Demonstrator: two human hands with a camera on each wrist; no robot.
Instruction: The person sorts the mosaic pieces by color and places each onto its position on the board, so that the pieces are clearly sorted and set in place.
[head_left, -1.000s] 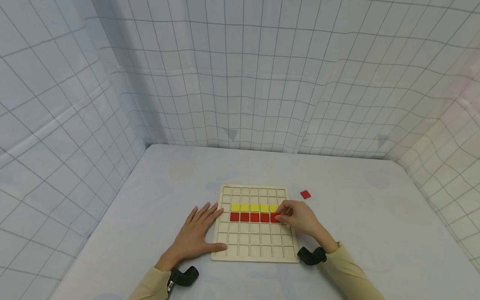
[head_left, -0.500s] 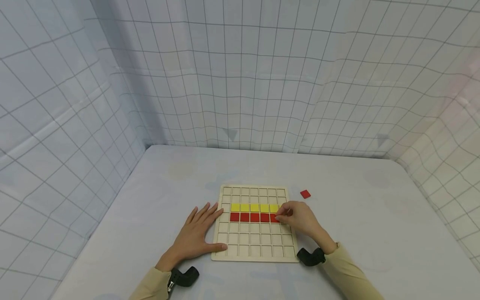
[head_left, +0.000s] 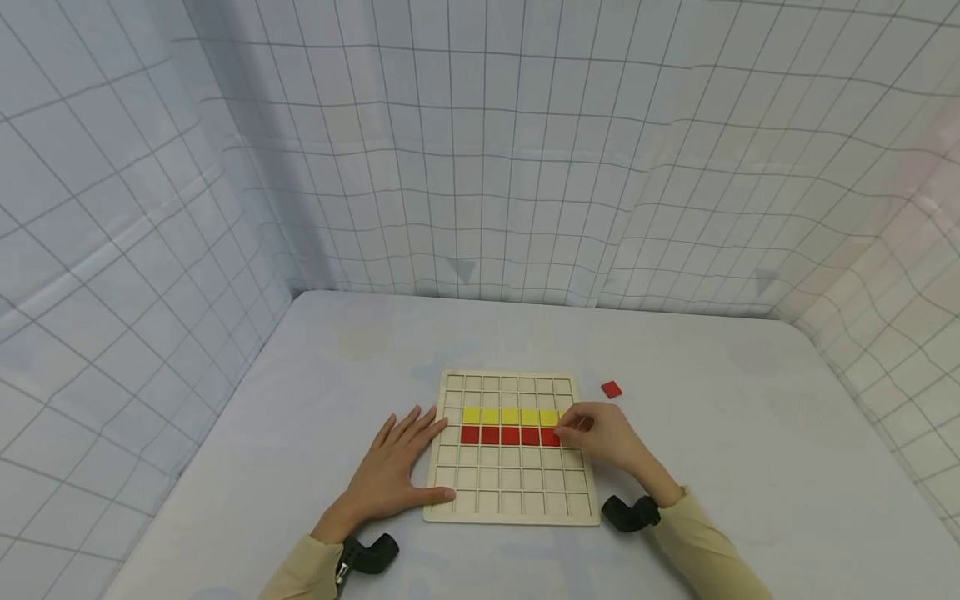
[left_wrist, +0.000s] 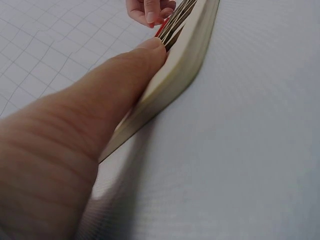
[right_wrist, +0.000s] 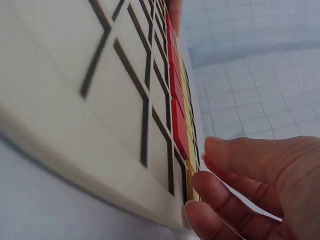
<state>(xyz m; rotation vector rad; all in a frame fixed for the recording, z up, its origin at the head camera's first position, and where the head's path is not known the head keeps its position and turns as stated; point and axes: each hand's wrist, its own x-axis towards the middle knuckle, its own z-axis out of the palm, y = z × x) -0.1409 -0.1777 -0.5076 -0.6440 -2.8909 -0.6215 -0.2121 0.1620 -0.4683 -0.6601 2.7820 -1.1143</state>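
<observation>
A pale board (head_left: 510, 503) divided into square cells lies on the table. Flat yellow tiles (head_left: 509, 416) and red tiles (head_left: 510, 436) fill two adjoining rows of it. My left hand (head_left: 390, 471) is spread, its fingertips and thumb resting on the board's left edge; its thumb (left_wrist: 120, 75) shows large in the left wrist view. My right hand (head_left: 606, 435) has bent fingers, thumb and index close together over the right end of the red row. They partly cover the last red tile. Whether they pinch anything cannot be made out in the right wrist view.
One loose red tile (head_left: 611, 389) lies on the table beyond the board's far right corner. The white table (head_left: 712, 400) is bounded by grid-patterned curtains (head_left: 480, 167) at the back and sides. Each wrist carries a black camera mount (head_left: 630, 512).
My right hand stays at the end of the red row, shifting only slightly to the right. My left hand stays spread on the board's edge, and the tiles keep their places.
</observation>
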